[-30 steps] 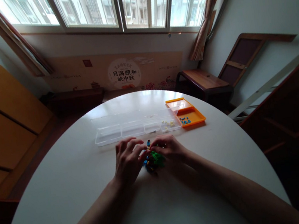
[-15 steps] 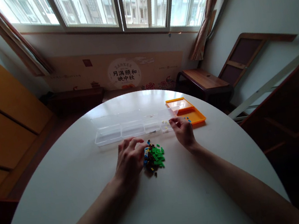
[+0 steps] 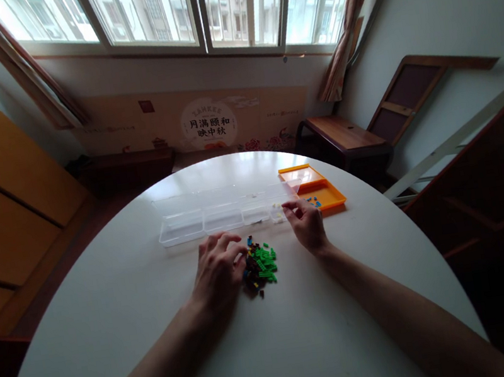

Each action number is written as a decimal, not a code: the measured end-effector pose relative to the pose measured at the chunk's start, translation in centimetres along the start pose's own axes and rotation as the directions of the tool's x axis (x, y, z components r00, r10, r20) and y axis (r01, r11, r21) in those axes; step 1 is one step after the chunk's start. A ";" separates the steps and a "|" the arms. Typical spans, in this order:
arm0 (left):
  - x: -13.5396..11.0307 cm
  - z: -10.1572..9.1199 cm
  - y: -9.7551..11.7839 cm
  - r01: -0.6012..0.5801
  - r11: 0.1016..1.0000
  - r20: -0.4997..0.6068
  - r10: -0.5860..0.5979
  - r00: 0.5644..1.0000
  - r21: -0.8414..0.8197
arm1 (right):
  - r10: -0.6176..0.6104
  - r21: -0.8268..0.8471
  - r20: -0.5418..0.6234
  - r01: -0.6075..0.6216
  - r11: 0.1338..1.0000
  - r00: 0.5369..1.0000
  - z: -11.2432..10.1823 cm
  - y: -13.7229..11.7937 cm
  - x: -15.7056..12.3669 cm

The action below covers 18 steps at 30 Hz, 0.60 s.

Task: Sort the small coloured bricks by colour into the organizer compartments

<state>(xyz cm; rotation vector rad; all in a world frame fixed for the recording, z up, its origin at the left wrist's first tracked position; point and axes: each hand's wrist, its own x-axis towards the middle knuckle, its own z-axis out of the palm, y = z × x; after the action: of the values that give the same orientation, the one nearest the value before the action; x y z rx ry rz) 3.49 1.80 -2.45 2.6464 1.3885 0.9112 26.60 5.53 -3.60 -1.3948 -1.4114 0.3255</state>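
Note:
A small pile of tiny bricks (image 3: 259,265), mostly green with blue and dark ones, lies on the round white table (image 3: 109,313). My left hand (image 3: 218,273) rests on the table with its curled fingertips touching the pile's left side. My right hand (image 3: 306,223) is at the right end of the clear compartment box (image 3: 218,218), fingers pinched together over the compartment that holds pale pieces; what they pinch is too small to make out.
An orange tray (image 3: 316,190) with a few blue pieces sits right of the clear box. Beyond the table are windows, a printed board, a dark wooden bench at right and orange cabinets at left.
My right hand left the pile and moved up and right to the box's right end, then shifted slightly left. My left hand stayed at the pile.

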 end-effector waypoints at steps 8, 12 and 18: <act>0.4 -0.3 -0.1 0.001 0.998 -0.068 -0.005 0.998 -0.057 | -0.073 0.060 0.093 0.067 0.996 0.993 0.2 -1.5 -1.0; 0.6 -0.7 0.1 -0.020 0.996 -0.129 0.008 0.992 -0.090 | -0.209 0.148 0.313 0.170 0.974 0.926 0.5 -2.9 -2.2; 0.6 -0.7 0.4 -0.048 0.987 -0.169 0.021 0.985 -0.155 | -0.388 0.149 0.419 0.359 0.921 0.821 0.8 -4.4 -3.4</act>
<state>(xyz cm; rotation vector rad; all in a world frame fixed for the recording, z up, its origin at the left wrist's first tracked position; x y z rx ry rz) 3.72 1.87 -1.47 2.5340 1.2435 1.2186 22.69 1.87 -2.09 -0.9882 -1.9950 0.4420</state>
